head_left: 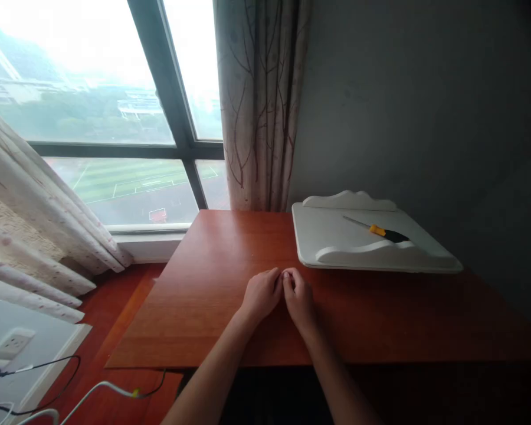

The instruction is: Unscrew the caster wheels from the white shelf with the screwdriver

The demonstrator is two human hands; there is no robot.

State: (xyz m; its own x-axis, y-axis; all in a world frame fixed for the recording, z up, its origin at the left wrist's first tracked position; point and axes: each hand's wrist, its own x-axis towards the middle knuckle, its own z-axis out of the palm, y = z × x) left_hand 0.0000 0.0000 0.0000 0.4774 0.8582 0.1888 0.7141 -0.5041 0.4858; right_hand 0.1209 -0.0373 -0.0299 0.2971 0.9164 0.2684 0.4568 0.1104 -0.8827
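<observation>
My left hand (262, 293) and my right hand (298, 295) rest together over the reddish-brown wooden table (212, 283), their fingertips meeting or nearly so. Both have curled fingers; whether anything small is between them is hidden. Beyond my right hand stands a white board (327, 227) with wavy raised edges. On that board lies a screwdriver (377, 230) with a yellow and black handle, its shaft toward the left. Neither hand touches the board or the screwdriver.
A window with a dark frame (181, 147) and patterned curtains (261, 106) stand behind the table's left part. A grey wall (402, 106) rises behind the board. At the lower left, a wall socket (15, 343) and cables (101, 385) are near the floor.
</observation>
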